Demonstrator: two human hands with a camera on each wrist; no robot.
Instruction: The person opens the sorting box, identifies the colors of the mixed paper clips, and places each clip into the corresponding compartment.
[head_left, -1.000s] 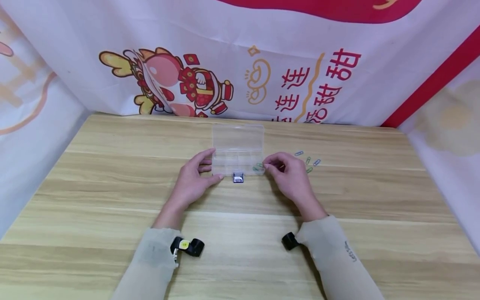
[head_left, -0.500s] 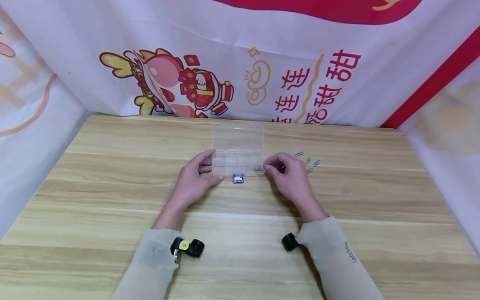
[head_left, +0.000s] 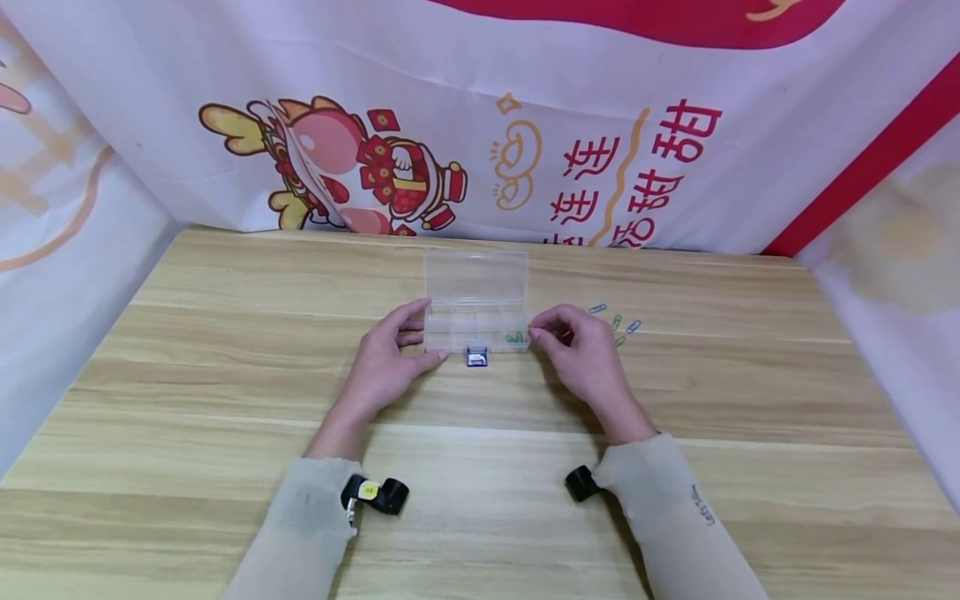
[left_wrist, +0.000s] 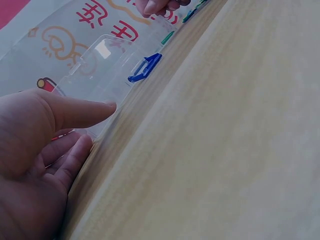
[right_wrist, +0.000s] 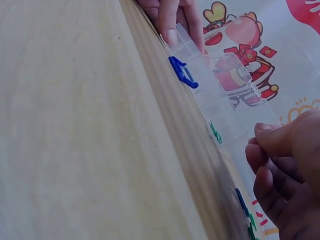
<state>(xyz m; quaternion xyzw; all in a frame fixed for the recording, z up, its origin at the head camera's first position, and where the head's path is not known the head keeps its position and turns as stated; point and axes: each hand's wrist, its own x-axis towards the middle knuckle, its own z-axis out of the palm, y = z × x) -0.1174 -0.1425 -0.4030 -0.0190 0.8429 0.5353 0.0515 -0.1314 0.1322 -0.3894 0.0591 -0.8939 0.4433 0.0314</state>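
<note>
A clear plastic box [head_left: 452,317] with small compartments sits on a wooden table [head_left: 480,517], its lid [head_left: 476,277] raised at the back and its blue latch [head_left: 476,357] at the front. It looks light, thin-walled and stiff, likely slippery and easily nudged, so the short end walls seem the best place to hold it. The left hand [head_left: 386,362] holds the left end between thumb and fingers. The right hand [head_left: 581,350] is at the right end, thumb and forefinger together; whether they pinch anything cannot be told. Green clips [head_left: 516,337] lie in the front right compartment; loose clips [head_left: 634,325] lie to the right. A second ago, a green clip showed at the right fingertips; now none does, and the box has stayed put.
</note>
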